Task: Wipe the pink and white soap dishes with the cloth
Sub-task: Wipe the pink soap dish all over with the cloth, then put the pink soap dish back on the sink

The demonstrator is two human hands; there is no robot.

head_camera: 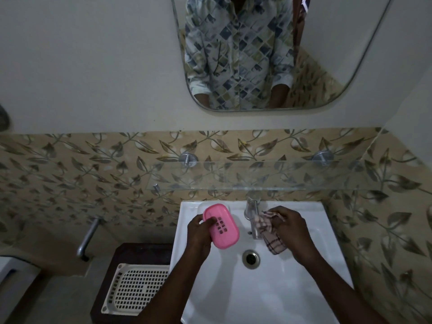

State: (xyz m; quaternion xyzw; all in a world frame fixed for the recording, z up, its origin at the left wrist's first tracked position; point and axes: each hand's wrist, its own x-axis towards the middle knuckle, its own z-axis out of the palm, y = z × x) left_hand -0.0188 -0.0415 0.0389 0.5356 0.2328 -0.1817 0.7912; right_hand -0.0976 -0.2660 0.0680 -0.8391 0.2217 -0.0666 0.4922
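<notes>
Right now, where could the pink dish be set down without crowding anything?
The glass shelf above the tap looks bare along its length. The sink rim right of the right hand is open too. The middle is crowded: left hand holding the pink dish, cloth, tap. The white basket on the left looks bare.

Open room is left over the white ceramic basin (268, 288) around its metal drain (251, 258), while the far side is crowded by the chrome tap (253, 215) and overhung by the clear glass shelf (268, 175).
</notes>
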